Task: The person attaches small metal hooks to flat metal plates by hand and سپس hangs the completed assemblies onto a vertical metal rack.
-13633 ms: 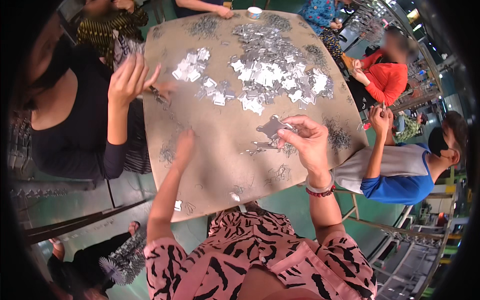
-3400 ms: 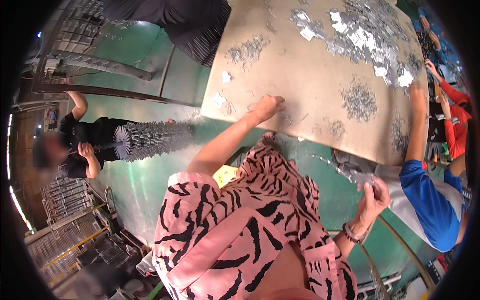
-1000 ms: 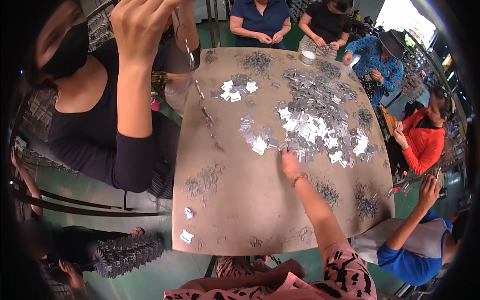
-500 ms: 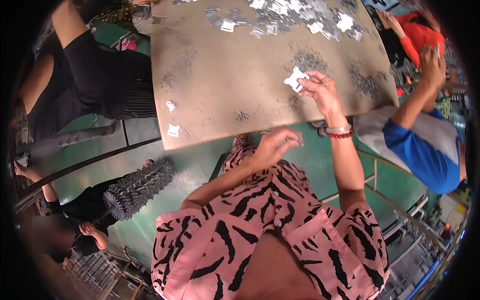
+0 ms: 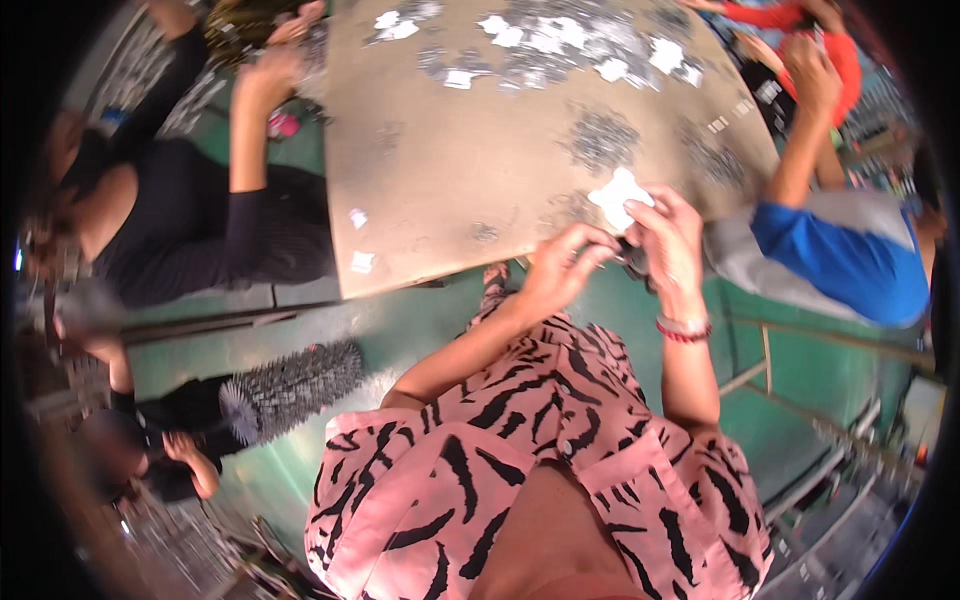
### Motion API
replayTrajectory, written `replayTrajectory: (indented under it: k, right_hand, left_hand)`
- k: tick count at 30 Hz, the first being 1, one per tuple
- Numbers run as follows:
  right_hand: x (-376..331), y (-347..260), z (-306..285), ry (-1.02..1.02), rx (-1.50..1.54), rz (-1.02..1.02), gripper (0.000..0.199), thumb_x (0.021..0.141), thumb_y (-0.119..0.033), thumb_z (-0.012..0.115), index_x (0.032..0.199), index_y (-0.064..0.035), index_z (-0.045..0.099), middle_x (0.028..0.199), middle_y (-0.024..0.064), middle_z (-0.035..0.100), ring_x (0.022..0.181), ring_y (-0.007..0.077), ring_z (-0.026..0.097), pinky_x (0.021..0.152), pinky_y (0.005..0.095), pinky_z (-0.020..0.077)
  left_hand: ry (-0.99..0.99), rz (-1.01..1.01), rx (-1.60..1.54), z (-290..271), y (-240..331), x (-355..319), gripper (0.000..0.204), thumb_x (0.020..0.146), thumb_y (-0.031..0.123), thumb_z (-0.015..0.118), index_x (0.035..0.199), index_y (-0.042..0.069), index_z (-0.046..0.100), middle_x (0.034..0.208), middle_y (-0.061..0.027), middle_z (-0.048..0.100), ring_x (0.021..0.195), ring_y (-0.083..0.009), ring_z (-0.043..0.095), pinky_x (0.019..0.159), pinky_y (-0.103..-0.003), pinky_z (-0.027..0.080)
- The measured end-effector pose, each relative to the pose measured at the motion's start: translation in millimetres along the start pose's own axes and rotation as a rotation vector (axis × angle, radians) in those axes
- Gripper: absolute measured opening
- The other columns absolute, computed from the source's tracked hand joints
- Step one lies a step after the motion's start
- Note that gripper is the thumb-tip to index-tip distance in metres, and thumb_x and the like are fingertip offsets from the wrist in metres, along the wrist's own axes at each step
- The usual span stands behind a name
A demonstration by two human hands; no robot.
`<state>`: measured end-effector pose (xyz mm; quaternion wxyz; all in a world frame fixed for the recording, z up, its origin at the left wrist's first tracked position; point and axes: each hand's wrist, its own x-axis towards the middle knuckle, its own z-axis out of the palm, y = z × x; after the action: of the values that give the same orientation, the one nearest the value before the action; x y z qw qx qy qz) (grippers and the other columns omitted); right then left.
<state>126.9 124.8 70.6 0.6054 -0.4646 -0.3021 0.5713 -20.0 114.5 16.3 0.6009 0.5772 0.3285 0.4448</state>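
Note:
Between the thumb and fingers of my right hand (image 5: 672, 240) is a shiny, flat metal plate (image 5: 618, 197) with notched, lobed edges, held over the near edge of the table. My left hand (image 5: 568, 268) is just left of it, its thumb and fingers drawn together in a pinch; whatever they hold is too small to make out. The left fingertips are close to the right hand, below the plate. Beyond the plate lies a loose heap of small dark wire-like pieces (image 5: 602, 138) on the brown tabletop (image 5: 450, 190).
Many similar plates (image 5: 545, 40) are piled at the table's far side. A single plate (image 5: 362, 262) and a small white piece (image 5: 357, 218) lie near the left corner. Co-workers sit on both sides, one in a blue sleeve (image 5: 835, 262). A spiky grey stack (image 5: 295, 392) is at lower left.
My right hand has drawn the plate nearer, toward the table edge. My left hand has risen to the right, closing in on it. The view has shifted a little.

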Motion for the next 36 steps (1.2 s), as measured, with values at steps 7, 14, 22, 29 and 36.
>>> replayTrajectory:
  k: [7,14,22,29,36]
  right_hand:
    - [-4.6,17.0,-24.1,0.069,0.027,0.138,0.011,0.075,0.0,0.061,0.084,0.001,0.055,0.072,0.0052,0.056,0.053,0.0081,0.047,0.043,0.0196,0.0338]
    - [-26.7,21.6,5.4,0.108,-0.366,-0.162,0.013,0.073,0.008,0.062,0.079,0.0015,0.053,0.068,0.0056,0.057,0.053,0.0085,0.05,0.043,0.0213,0.039]
    - [-29.4,17.3,14.3,0.019,-0.313,-0.265,0.019,0.067,0.011,0.064,0.078,0.0026,0.051,0.072,0.0103,0.054,0.056,0.0135,0.052,0.045,0.0246,0.0446]
    - [-26.8,-1.1,30.2,-0.003,-0.265,-0.189,0.02,0.065,0.016,0.065,0.076,0.0049,0.053,0.072,0.0124,0.055,0.055,0.0156,0.055,0.045,0.0247,0.0459]
    - [-30.6,-1.0,18.6,0.147,-0.384,-0.215,0.019,0.064,0.007,0.071,0.069,0.0021,0.053,0.068,0.0083,0.057,0.054,0.013,0.054,0.047,0.0249,0.0459]
  left_hand:
    - [-0.023,0.456,0.442,-11.9,-8.4,4.4,0.009,0.08,0.013,0.06,0.083,0.004,0.057,0.078,-0.0058,0.059,0.076,-0.0209,0.057,0.074,-0.034,0.042]
    - [-0.101,0.299,0.276,-28.3,-15.5,-9.4,0.011,0.081,0.014,0.059,0.083,0.004,0.055,0.079,-0.0077,0.058,0.078,-0.0244,0.055,0.07,-0.034,0.044]
    - [0.334,0.083,0.731,-178.0,-45.4,44.5,0.043,0.08,0.027,0.06,0.118,0.01,0.05,0.102,-0.0148,0.06,0.094,-0.0328,0.056,0.081,-0.037,0.045]
    - [0.627,-0.403,1.312,-359.6,-141.9,54.3,0.016,0.08,0.007,0.051,0.091,-0.004,0.054,0.092,-0.0268,0.055,0.081,-0.0409,0.058,0.071,-0.045,0.048]
    - [0.424,-0.325,1.569,-359.0,-138.4,60.2,0.026,0.075,-0.002,0.048,0.101,-0.006,0.047,0.086,-0.0246,0.057,0.081,-0.0373,0.059,0.072,-0.043,0.049]
